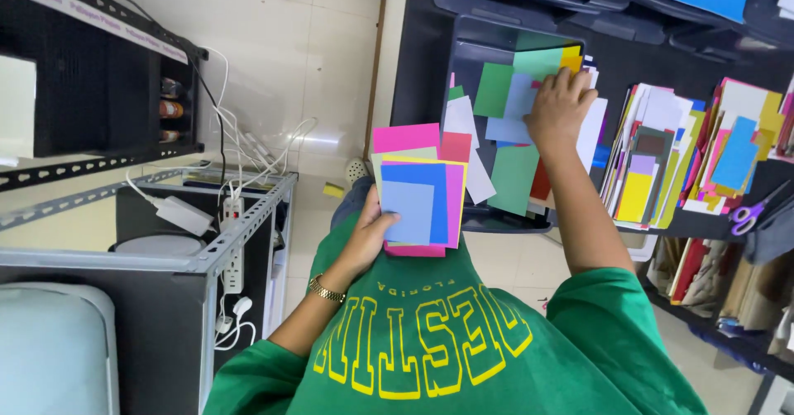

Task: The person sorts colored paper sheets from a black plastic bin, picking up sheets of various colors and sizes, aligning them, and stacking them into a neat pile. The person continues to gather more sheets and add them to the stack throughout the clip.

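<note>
I see the dark bench (pixel 413 59) stretching under and beyond my right hand (pixel 556 110), with a metal shelving frame (pixel 207 249) well off to the far side of my left hand (pixel 364 237). On the bench, directly beneath the right hand, sits a dark tray (pixel 475 38) filled with loose coloured paper pieces (pixel 513 175) in green, white, red and pale blue. Further out past the right hand lie fanned piles of mixed coloured sheets (pixel 662 167), and beyond those a pair of purple-handled scissors (pixel 748 214). My left hand's grip is closed on a stack of coloured cards (pixel 418 191), thumb across the front of the pale blue top card, with pink, yellow and blue edges showing behind it; the stack stands near my chest, just beside the tray. My right hand's grip is spread flat, fingertips (pixel 579 80) pressing on the papers in the tray, holding nothing that I can make out.
</note>
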